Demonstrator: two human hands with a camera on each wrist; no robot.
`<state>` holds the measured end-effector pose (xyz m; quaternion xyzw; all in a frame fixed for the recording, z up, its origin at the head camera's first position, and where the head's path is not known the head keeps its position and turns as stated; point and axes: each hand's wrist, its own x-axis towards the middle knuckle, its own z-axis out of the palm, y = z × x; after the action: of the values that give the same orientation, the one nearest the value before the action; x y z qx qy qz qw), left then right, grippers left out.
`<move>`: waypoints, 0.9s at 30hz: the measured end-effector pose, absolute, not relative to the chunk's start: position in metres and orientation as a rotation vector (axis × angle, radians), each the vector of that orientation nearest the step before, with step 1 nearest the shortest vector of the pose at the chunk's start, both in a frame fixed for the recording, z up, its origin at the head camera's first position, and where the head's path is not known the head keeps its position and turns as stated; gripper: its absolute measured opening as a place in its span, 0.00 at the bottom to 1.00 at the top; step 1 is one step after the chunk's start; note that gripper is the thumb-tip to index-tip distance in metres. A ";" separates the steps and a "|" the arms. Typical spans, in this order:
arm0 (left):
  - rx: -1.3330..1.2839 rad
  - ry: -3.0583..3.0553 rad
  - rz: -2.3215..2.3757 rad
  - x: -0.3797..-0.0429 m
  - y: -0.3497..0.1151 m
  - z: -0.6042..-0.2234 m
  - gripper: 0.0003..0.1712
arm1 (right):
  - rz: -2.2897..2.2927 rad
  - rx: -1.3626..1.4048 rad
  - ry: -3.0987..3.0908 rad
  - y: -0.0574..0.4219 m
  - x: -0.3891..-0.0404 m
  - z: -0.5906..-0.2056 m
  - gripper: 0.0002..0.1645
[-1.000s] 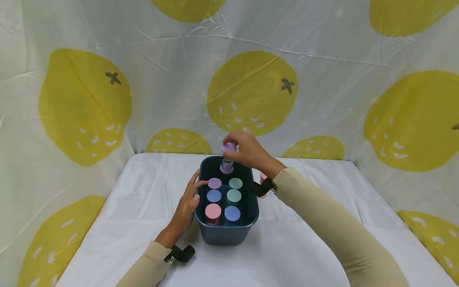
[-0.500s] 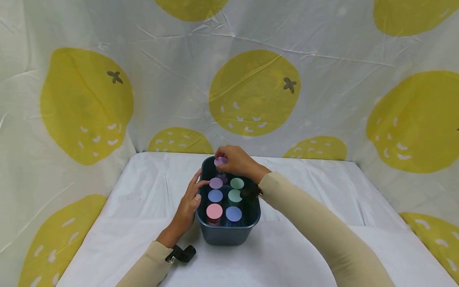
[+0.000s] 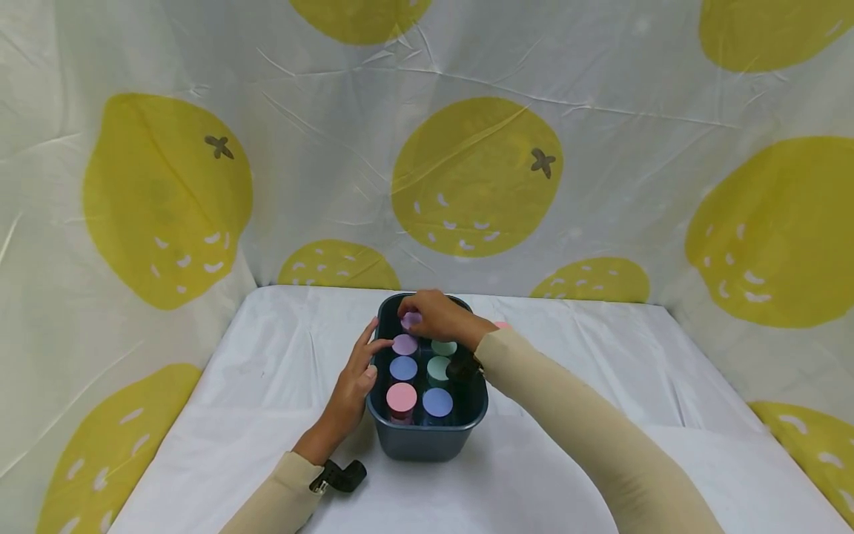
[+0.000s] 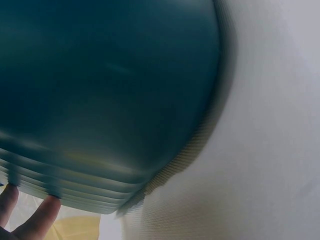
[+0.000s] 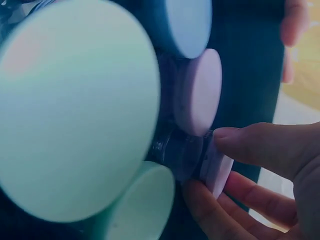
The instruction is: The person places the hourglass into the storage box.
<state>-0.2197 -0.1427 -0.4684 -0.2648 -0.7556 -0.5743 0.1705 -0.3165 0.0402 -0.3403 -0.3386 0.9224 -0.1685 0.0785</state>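
In the head view a deep dark teal bin (image 3: 427, 445) stands on the white cloth with several small lidded jars upright in it. My right hand (image 3: 437, 317) reaches into its far end and pinches a clear jar by its purple lid (image 3: 411, 320). The right wrist view shows thumb and fingers on the lid's edge (image 5: 216, 172), beside another purple-lidded jar (image 5: 200, 92). My left hand (image 3: 350, 389) lies along the bin's left side, fingers fairly straight. Its fingertips (image 4: 47, 205) touch the bin wall in the left wrist view. The held jar's bottom is hidden.
Nearer in the bin stand jars with a pink lid (image 3: 402, 398), blue lids (image 3: 437, 403) and green lids (image 3: 438, 369). Something pink (image 3: 502, 325) shows partly behind the right forearm. A lemon-print sheet (image 3: 320, 170) hangs behind the table.
My right hand has brought the purple-lidded jar down and toward me, from above the bin's far end to inside it. The left hand has stayed at the bin's side.
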 end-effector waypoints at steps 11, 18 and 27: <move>-0.755 -2.152 -1.613 -0.219 -0.141 -0.467 0.26 | -0.446 -0.989 2.746 0.043 -0.318 -0.345 0.17; -0.746 -2.168 -1.596 -0.219 -0.141 -0.466 0.26 | -0.451 -1.039 2.727 0.051 -0.320 -0.337 0.16; -0.740 -2.168 -1.603 -0.219 -0.141 -0.465 0.26 | -0.490 -1.069 2.716 0.064 -0.319 -0.324 0.17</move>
<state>-0.2188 -0.1414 -0.4650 -0.2609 -0.7638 -0.5649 0.1718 -0.3192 0.0640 -0.3238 -0.3596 0.9139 -0.1648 0.0909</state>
